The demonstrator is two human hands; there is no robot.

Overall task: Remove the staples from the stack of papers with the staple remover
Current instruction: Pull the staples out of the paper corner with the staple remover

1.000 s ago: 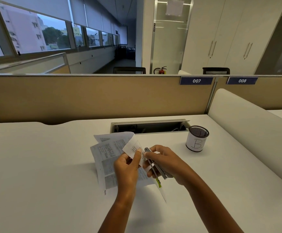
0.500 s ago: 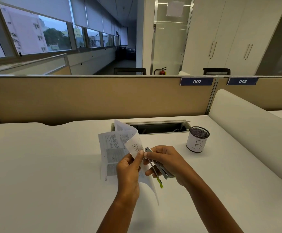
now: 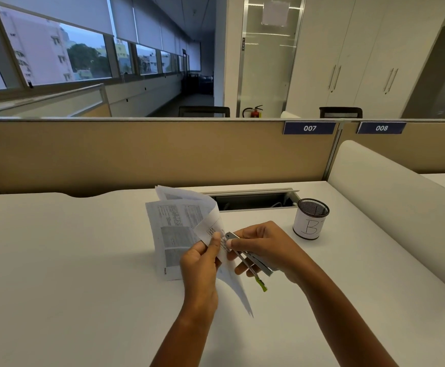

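item: white printed stack of papers [image 3: 179, 234], stapled, several sheets.
change noted: a second ago the sheets lay nearly flat on the white table [image 3: 57, 260]. now they are lifted and fanned, their far edges standing up toward the dark cable slot [image 3: 253, 201] at the table's far edge, and one corner is folded back toward the person. judged meaning: the stapled corner has been brought up and exposed for the tool; no staple is out yet, so far as can be seen.
location: centre of the table, far part raised, near corner trailing down toward the near edge.
left hand [image 3: 202, 263]: pinches the folded corner between thumb and fingers.
right hand [image 3: 266, 247]: fingers curled round a slim silver metal staple remover with a green end [image 3: 250, 260], its head touching the pinched corner, just beside the left thumb.
condition of item: thin, limp, dense text blocks and grey panels; the staple itself is too small to tell.
also present: black mesh cup with a white label marked "b" [image 3: 310, 219], right of the slot, well apart from the hands.
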